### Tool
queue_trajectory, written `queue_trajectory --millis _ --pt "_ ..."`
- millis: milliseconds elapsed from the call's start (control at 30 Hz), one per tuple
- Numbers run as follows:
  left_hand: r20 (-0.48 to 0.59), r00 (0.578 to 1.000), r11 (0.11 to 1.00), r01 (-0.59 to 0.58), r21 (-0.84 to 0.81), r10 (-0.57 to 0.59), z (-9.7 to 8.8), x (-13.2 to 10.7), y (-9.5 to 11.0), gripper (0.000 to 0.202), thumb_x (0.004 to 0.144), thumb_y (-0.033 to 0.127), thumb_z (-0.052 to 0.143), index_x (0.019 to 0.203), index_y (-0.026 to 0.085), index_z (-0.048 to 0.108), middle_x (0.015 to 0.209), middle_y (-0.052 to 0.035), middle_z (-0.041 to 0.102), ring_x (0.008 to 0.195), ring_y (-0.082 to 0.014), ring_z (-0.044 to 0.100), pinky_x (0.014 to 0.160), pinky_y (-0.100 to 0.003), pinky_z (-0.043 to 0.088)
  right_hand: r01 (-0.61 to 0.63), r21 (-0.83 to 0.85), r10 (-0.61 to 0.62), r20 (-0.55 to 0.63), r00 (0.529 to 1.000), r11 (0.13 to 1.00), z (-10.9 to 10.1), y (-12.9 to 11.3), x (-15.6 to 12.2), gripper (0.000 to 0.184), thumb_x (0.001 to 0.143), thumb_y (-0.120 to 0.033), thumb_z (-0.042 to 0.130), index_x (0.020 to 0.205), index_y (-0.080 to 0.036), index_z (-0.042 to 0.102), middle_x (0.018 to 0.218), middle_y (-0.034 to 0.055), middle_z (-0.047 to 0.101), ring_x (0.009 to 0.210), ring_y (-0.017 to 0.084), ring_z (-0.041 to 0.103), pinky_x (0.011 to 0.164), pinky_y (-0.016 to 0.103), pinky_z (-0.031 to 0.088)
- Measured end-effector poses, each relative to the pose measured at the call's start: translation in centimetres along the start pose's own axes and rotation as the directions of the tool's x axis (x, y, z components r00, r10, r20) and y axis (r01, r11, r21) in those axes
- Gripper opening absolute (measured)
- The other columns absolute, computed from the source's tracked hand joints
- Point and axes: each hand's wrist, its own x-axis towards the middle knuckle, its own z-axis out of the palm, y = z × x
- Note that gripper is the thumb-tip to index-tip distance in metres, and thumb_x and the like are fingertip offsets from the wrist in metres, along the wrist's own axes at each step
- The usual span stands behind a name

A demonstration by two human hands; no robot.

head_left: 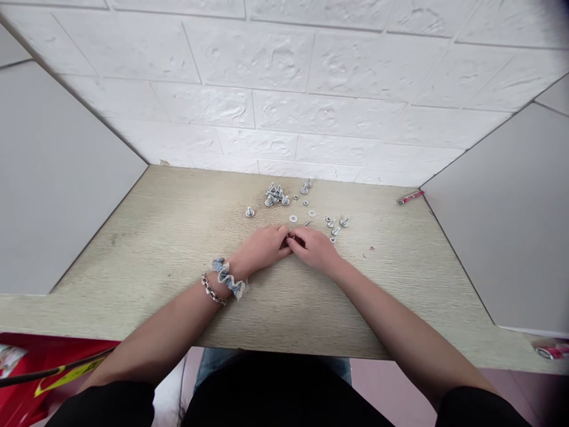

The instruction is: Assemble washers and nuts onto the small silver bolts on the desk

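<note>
White embossed brick wall (pixel 284 89) at twelve o'clock; grey panels (pixel 57 178) at nine and three; pale wood-grain desk (pixel 178 237) between; pinkish floor (pixel 382 385) at six.

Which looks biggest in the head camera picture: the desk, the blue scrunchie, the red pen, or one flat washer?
1. Desk.
2. Blue scrunchie and red pen: they look about alike, and the pen lies farther back, so I won't rank them.
3. Flat washer, the smallest.
</note>
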Motion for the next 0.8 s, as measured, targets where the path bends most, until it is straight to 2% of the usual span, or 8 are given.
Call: queue_trajectory --millis 800 --pt "0.009 1.0 1.0 -0.003 0.021 0.003 -0.14 -0.05 0.17 0.023 0.091 0.031 0.047 0.099 0.014 0.059 0.098 -0.0117 0.068 0.095 -0.0266 0.065 0.082 -0.038 0.05 0.043 0.004 -0.043 -0.035 0.998 0.999 0.21 0.3 0.0 0.017 0.091 -0.026 0.048 0.081 -0.019 0.06 0.084 0.0047 0.065 0.08 0.016 0.055 0.07 0.029 0.038"
